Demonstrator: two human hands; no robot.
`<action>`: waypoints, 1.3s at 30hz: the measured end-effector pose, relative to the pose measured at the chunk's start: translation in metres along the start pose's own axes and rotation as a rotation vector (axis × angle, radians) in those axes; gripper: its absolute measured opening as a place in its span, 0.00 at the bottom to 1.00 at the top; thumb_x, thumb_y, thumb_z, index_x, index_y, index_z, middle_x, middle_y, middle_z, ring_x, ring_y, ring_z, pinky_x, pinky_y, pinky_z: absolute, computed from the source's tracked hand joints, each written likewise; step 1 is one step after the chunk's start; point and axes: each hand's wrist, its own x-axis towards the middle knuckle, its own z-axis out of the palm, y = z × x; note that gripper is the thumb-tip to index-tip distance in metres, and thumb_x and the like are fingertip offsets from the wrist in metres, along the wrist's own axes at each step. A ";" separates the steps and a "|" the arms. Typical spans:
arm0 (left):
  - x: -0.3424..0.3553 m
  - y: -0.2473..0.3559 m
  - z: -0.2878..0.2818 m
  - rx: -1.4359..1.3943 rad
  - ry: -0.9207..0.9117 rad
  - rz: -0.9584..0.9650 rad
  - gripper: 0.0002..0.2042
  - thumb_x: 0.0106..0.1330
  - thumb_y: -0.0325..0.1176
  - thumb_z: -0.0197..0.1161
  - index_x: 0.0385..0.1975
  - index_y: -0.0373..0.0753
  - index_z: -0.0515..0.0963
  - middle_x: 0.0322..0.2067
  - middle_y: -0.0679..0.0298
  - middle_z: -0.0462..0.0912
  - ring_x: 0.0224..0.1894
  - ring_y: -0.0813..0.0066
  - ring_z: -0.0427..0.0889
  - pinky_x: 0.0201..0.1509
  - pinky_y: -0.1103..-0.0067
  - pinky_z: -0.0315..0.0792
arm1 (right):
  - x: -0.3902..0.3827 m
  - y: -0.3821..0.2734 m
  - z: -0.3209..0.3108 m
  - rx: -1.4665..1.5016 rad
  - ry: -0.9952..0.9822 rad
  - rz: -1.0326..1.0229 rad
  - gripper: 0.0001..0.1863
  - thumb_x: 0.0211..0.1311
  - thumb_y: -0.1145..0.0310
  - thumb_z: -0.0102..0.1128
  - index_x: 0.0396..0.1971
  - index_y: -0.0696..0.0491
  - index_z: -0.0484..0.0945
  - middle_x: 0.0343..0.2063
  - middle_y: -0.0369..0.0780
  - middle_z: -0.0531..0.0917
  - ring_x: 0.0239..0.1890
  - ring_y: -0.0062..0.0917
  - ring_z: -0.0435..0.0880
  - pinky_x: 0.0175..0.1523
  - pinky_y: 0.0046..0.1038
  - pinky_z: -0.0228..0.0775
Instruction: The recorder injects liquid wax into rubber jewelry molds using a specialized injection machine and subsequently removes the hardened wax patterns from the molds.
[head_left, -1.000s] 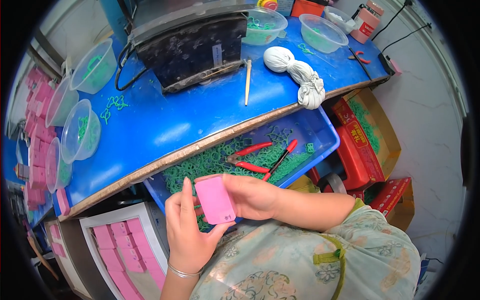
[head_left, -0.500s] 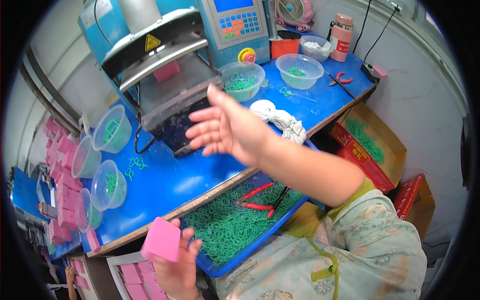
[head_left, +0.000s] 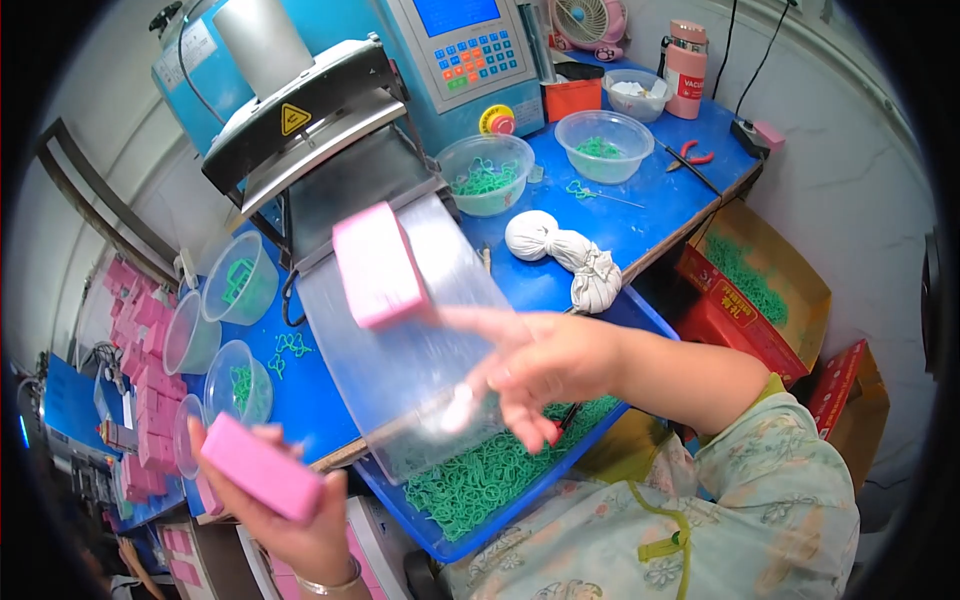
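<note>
In my left hand [head_left: 290, 510] is a pink rectangular block [head_left: 262, 467], gripped between fingers and thumb at the lower left. A second pink block [head_left: 378, 268] rests on a metal slide-out plate [head_left: 400, 385] in front of a blue press machine [head_left: 370, 50]. My right hand [head_left: 540, 365], somewhat smeared by motion, is over the plate's right side with fingers apart and nothing held. Its index finger reaches to the block's near corner; I cannot tell whether they touch. The plate overhangs a blue tray [head_left: 436, 548] of green loop-shaped pieces [head_left: 500, 470].
Clear plastic bowls [head_left: 240, 280] of green pieces stand left and beyond the machine. A knotted white cloth bundle [head_left: 568, 255] lies right of the plate. Red-handled pliers [head_left: 690, 155] lie at the far right. Pink blocks [head_left: 155, 400] are stacked far left; cardboard boxes [head_left: 770, 290] stand below the table's right edge.
The plate has come out from the machine toward me, carrying the pink block. My right hand has moved down and right. My left hand has shifted left with its block.
</note>
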 end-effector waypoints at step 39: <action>-0.062 -0.015 0.007 0.250 -0.350 0.495 0.24 0.45 0.45 0.70 0.44 0.49 0.73 0.56 0.51 0.60 0.58 0.41 0.60 0.58 0.55 0.58 | -0.037 0.096 0.035 -0.265 -0.052 0.331 0.29 0.65 0.68 0.43 0.64 0.50 0.47 0.50 0.43 0.72 0.35 0.20 0.77 0.40 0.22 0.71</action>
